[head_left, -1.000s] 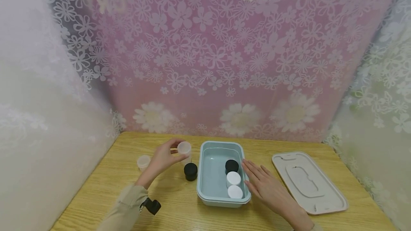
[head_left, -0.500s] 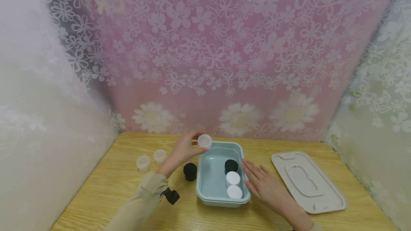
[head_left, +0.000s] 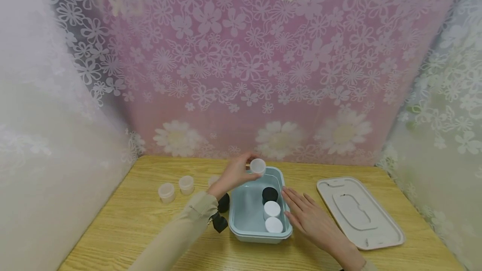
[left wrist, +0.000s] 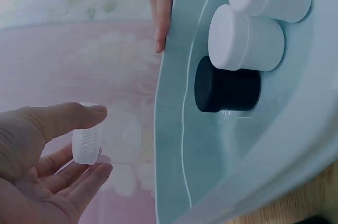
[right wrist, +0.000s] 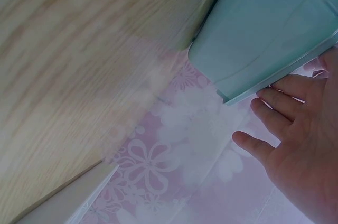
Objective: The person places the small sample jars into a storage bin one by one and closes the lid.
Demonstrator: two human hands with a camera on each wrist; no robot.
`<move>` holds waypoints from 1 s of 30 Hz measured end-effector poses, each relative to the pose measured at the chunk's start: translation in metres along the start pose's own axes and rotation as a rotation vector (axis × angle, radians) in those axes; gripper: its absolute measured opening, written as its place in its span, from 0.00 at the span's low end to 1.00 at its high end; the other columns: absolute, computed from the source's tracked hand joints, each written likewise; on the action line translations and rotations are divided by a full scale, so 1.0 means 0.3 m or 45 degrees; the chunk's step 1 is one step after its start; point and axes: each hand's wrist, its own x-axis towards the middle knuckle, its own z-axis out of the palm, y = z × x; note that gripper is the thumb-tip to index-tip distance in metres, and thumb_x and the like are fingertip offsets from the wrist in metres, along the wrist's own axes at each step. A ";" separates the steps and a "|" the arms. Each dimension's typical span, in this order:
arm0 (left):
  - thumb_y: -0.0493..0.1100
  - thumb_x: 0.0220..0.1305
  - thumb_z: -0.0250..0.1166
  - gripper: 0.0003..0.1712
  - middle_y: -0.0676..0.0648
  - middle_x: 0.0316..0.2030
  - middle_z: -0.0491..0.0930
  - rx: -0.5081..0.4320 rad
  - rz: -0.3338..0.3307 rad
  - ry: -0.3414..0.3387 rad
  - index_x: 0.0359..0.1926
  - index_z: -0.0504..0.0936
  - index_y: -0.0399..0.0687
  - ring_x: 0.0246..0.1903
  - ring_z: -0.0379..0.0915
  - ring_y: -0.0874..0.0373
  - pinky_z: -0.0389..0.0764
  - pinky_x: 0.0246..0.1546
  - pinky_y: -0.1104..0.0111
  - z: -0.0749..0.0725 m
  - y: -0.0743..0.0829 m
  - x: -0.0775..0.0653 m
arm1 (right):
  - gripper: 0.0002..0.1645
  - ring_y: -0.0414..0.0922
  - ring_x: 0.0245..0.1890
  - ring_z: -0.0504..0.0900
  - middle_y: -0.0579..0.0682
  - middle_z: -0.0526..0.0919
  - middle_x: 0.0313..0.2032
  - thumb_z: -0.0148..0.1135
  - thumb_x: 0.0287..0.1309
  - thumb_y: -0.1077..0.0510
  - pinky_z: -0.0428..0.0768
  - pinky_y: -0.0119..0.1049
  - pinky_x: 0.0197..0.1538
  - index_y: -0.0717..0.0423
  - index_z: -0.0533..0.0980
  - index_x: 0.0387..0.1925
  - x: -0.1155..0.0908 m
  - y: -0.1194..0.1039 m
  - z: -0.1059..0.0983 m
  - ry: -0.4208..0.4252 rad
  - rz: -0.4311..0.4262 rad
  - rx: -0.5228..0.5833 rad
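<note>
A wooden table [head_left: 113,229] holds everything up. On it sits a pale blue tub [head_left: 246,210], with a flat lid [head_left: 359,212] lying on the table off to its right. The tub looks like stiff plastic, light enough to slide if bumped, so its side is a good place to steady it. The right hand [head_left: 310,221] does just that: its fingers are straight and touch the right rim, not curled round it.

The left hand [head_left: 235,172] pinches a clear jar [head_left: 257,166] by its cap, thumb on one side and fingers on the other. The jar is up in the air by the tub's far edge. It looks empty, light and a bit slippery; the ridged cap should be the best place to hold.

Inside the tub, along the right wall, a black jar [head_left: 270,195], a white jar [head_left: 272,209] and a second white jar [head_left: 274,224] stand in a row. Left of the tub are another black jar [head_left: 224,203], partly hidden, and three more clear jars [head_left: 166,193].
</note>
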 end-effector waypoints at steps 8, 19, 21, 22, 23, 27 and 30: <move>0.36 0.57 0.77 0.28 0.42 0.52 0.82 0.117 0.006 -0.057 0.58 0.78 0.41 0.51 0.80 0.48 0.85 0.52 0.60 0.042 0.004 0.051 | 0.36 0.52 0.70 0.70 0.53 0.70 0.71 0.63 0.68 0.50 0.73 0.56 0.66 0.60 0.67 0.72 0.001 0.001 -0.002 -0.009 -0.003 0.004; 0.36 0.55 0.78 0.29 0.41 0.51 0.82 0.184 -0.096 -0.095 0.57 0.79 0.40 0.50 0.80 0.47 0.84 0.51 0.56 0.104 0.011 0.099 | 0.37 0.52 0.71 0.69 0.54 0.69 0.72 0.63 0.69 0.50 0.74 0.58 0.66 0.60 0.66 0.73 0.001 0.004 -0.001 -0.034 -0.002 0.027; 0.36 0.54 0.79 0.28 0.42 0.50 0.82 0.200 -0.102 -0.104 0.56 0.80 0.40 0.49 0.80 0.47 0.84 0.50 0.57 0.114 0.009 0.103 | 0.37 0.52 0.71 0.69 0.54 0.69 0.72 0.63 0.69 0.50 0.74 0.58 0.66 0.60 0.66 0.73 0.002 0.003 -0.002 -0.035 -0.002 0.026; 0.36 0.54 0.79 0.27 0.43 0.50 0.82 0.204 -0.101 -0.109 0.55 0.81 0.41 0.49 0.80 0.48 0.84 0.49 0.58 0.118 0.007 0.105 | 0.37 0.52 0.71 0.70 0.54 0.69 0.72 0.63 0.69 0.50 0.75 0.58 0.66 0.60 0.66 0.73 0.002 0.003 -0.003 -0.033 -0.002 0.026; 0.36 0.54 0.79 0.26 0.43 0.49 0.82 0.211 -0.098 -0.112 0.54 0.81 0.41 0.48 0.80 0.48 0.85 0.47 0.59 0.122 0.004 0.105 | 0.37 0.52 0.70 0.70 0.55 0.69 0.72 0.63 0.69 0.50 0.75 0.58 0.66 0.60 0.67 0.73 0.002 0.003 -0.003 -0.031 -0.003 0.026; 0.35 0.53 0.80 0.24 0.44 0.48 0.82 0.214 -0.114 -0.134 0.51 0.83 0.43 0.48 0.79 0.49 0.84 0.46 0.60 0.134 -0.002 0.104 | 0.36 0.52 0.70 0.70 0.55 0.69 0.72 0.63 0.68 0.50 0.75 0.58 0.65 0.61 0.68 0.72 0.003 0.000 -0.006 -0.029 0.000 0.023; 0.34 0.53 0.79 0.24 0.44 0.48 0.82 0.216 -0.161 -0.163 0.51 0.82 0.43 0.47 0.79 0.49 0.84 0.46 0.60 0.144 -0.002 0.101 | 0.36 0.52 0.70 0.70 0.54 0.70 0.72 0.63 0.69 0.50 0.75 0.58 0.65 0.61 0.68 0.72 0.002 0.000 -0.006 -0.024 0.000 0.020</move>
